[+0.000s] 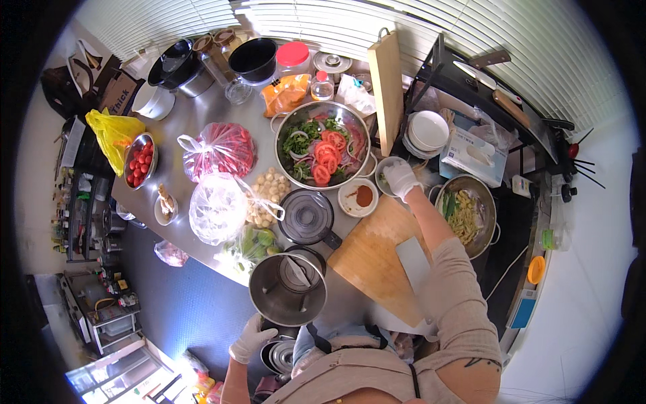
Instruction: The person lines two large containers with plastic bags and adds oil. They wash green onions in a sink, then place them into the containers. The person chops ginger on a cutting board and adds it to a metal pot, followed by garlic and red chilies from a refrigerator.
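My left hand (252, 338), in a white glove, is at the near side of a steel blender jug (287, 293) with a blade inside; its fingers close on the jug's handle, mostly hidden. My right hand (400, 179), also gloved, reaches over a small bowl (382, 177) and covers part of it; whether its fingers hold anything is hidden. Beside that bowl stands a white bowl with red-brown powder (363, 196). A large steel pot (371, 136) holds sliced tomatoes, onion rings and green leaves. The dark blender lid (306, 216) lies between pot and jug.
A wooden cutting board (376, 242) carries a cleaver (414, 262), partly under my right arm. Bags of red chillies (222, 151), pale bulbs (270, 192) and limes (257, 242) lie leftward. A second pan (487, 202) stands right. Knives (489, 59) rest on the rack.
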A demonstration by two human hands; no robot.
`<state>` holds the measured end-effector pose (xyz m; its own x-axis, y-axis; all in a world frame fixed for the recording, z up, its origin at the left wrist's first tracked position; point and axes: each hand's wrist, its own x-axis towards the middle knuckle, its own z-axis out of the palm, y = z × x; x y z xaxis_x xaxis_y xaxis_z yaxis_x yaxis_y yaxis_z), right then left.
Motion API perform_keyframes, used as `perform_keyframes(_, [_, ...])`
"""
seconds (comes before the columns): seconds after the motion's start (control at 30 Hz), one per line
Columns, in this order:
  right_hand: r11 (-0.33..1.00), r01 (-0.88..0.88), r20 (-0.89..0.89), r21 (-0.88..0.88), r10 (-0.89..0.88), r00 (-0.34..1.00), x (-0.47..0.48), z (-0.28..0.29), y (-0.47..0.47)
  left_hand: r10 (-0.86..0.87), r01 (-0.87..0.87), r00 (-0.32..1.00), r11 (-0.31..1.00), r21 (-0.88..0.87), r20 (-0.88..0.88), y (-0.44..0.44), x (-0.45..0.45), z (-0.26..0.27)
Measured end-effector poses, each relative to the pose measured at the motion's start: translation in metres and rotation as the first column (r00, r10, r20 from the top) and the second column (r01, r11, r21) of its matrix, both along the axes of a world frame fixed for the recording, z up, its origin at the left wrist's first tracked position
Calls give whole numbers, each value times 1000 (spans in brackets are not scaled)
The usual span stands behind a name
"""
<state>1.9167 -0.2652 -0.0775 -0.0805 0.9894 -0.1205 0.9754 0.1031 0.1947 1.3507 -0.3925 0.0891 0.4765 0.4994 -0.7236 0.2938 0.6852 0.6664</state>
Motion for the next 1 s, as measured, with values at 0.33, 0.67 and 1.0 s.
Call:
perform_keyframes(0.33, [951,-56,-641,305,249,726,-114,215,-50,-60,51,994,994,97,91,0,15,-2])
perform_keyframes(0.67, [563,-785,-41,-259,805,592,-361,242,-88,-126,129,992,969,210,-24,-1,17,6])
perform_keyframes(1.0, [947,211,-651,242,-2,759,-143,188,-84,-67,27,986,969,247,156,-16,12,-14])
